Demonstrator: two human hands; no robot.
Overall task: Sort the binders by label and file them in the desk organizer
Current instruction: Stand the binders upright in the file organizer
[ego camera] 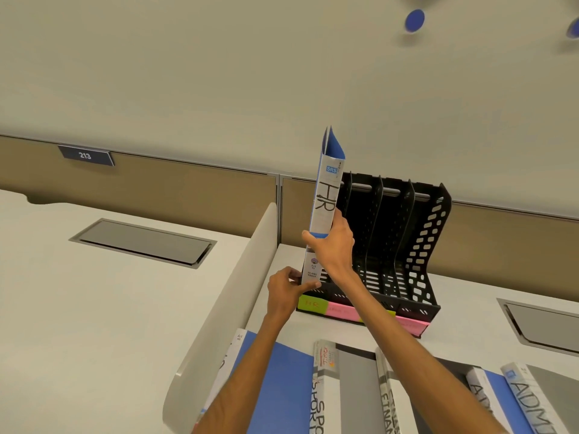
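Note:
A blue binder (326, 195) with "HR" on its white spine stands upright at the left end slot of the black desk organizer (419, 245). My right hand (332, 245) grips the spine around its middle. My left hand (286, 291) pinches the binder's bottom corner, just above a green sticky label (311, 305) on the organizer's front. Pink labels (343, 312) follow to the right. The other slots look empty. Flat on the desk near me lie more binders: a blue one (282, 380), a grey "SPORT" one (322, 399), a "FINAN" one (390, 402) and two "ADM" ones (532, 399).
A curved white divider (225, 292) separates my desk from the neighbouring desk on the left, which has a grey cable hatch (144, 242). Another hatch (545, 324) sits at the right. A tan partition (188, 183) with a "213" plate (85, 155) runs behind.

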